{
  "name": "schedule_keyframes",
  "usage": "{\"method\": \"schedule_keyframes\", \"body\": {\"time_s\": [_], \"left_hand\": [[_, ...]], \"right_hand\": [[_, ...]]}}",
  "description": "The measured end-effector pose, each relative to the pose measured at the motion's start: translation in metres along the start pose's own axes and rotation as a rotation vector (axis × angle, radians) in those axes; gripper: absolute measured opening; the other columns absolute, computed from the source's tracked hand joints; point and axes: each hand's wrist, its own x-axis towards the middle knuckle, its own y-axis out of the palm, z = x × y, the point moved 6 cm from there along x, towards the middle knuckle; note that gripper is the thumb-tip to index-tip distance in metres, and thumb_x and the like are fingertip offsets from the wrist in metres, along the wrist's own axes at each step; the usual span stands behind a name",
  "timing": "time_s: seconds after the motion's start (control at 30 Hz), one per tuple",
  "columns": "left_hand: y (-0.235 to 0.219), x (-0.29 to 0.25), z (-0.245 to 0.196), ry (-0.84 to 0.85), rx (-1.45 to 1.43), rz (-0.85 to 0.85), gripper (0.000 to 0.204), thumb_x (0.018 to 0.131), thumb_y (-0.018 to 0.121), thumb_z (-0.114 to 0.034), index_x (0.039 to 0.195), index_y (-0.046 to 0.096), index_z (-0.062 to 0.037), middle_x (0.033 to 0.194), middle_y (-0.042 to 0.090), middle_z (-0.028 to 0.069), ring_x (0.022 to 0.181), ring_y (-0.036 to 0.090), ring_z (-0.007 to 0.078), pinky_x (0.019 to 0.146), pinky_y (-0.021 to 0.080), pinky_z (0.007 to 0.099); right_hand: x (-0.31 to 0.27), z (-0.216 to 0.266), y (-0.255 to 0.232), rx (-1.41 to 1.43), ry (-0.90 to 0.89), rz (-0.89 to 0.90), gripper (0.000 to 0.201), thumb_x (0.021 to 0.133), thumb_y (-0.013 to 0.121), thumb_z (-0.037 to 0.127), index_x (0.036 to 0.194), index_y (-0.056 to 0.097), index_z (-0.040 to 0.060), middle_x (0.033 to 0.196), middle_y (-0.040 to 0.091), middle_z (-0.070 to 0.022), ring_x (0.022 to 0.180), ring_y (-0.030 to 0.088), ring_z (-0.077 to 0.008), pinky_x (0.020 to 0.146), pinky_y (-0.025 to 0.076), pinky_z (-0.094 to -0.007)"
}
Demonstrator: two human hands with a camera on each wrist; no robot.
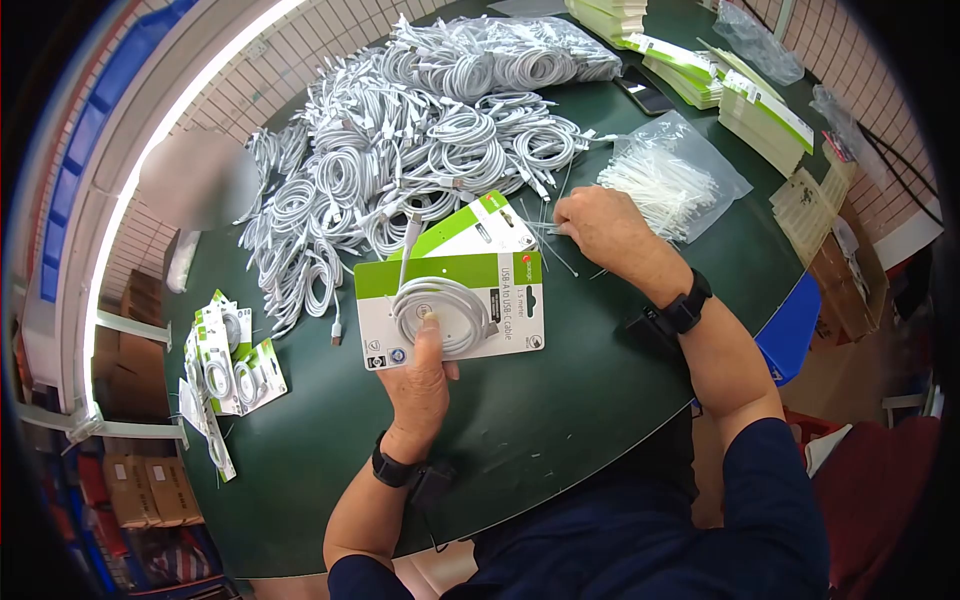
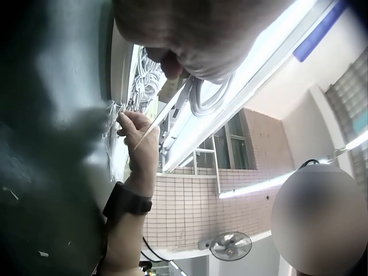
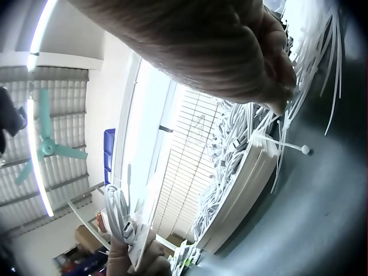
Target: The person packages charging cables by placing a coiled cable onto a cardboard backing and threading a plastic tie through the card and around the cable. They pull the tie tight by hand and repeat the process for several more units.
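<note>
My left hand (image 1: 418, 388) holds a green and white cable card (image 1: 518, 325), its thumb pressing a coiled white USB cable (image 1: 462, 292) against the front. One USB plug sticks up past the card's top edge. The card is printed "USB-A to USB-C cable". Just behind it lies another green and white card (image 1: 475, 232), partly covered. My right hand (image 1: 608, 228) is low over the table among loose white cable ties (image 1: 562, 258), thumb and fingers pinched together at the ties. In the right wrist view, those fingertips meet at the thin cable ties (image 3: 287, 123).
A large heap of coiled cables (image 1: 345, 175) covers the table's far side. A clear bag of cable ties (image 1: 668, 180) lies right of centre, with a phone (image 1: 645, 92) and card stacks (image 1: 765, 125) beyond. Several carded cables (image 1: 225, 365) lie at left on the green table (image 1: 560, 400).
</note>
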Motion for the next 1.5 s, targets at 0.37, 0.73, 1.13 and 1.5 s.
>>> {"method": "schedule_keyframes", "body": {"time_s": [0.37,0.73,1.13,1.5], "left_hand": [[0.000,-0.005,0.004,-0.008,0.060,0.075,0.030,0.098,0.066,-0.008,0.124,0.054,0.0026,0.098,0.067,0.0109,0.058,0.061,0.0116,0.041,0.045,0.0237],[0.006,-0.008,0.000,0.017,0.079,0.064,0.028,0.099,0.066,-0.011,0.123,0.056,0.0008,0.093,0.066,0.0087,0.054,0.057,0.0088,0.040,0.043,0.0220],[0.005,-0.012,0.004,-0.005,0.033,0.099,0.026,0.098,0.067,-0.010,0.120,0.059,0.0017,0.094,0.066,0.0064,0.059,0.057,0.0100,0.045,0.047,0.0258],[0.026,-0.041,-0.038,0.870,0.469,0.480,0.043,0.074,0.087,-0.006,0.115,0.073,-0.0006,0.082,0.074,0.0082,0.061,0.068,0.0219,0.055,0.054,0.0309]], "right_hand": [[0.002,-0.010,-0.002,-0.169,0.048,-0.041,0.010,0.085,0.066,0.005,0.086,0.076,0.0025,0.093,0.074,-0.0215,0.091,0.074,-0.0398,0.081,0.060,-0.0488],[-0.002,-0.007,-0.006,-0.075,0.019,-0.083,0.010,0.090,0.069,0.014,0.089,0.077,0.0075,0.092,0.072,-0.0170,0.092,0.072,-0.0377,0.082,0.058,-0.0487],[-0.003,-0.002,-0.027,0.026,-0.055,-0.400,0.011,0.095,0.071,0.016,0.099,0.075,0.0073,0.091,0.074,-0.0117,0.084,0.071,-0.0337,0.075,0.057,-0.0436],[-0.015,0.003,-0.053,1.457,-0.033,-0.421,0.014,0.101,0.073,0.010,0.110,0.067,0.0017,0.087,0.073,-0.0063,0.068,0.059,-0.0054,0.058,0.044,-0.0201]]}}
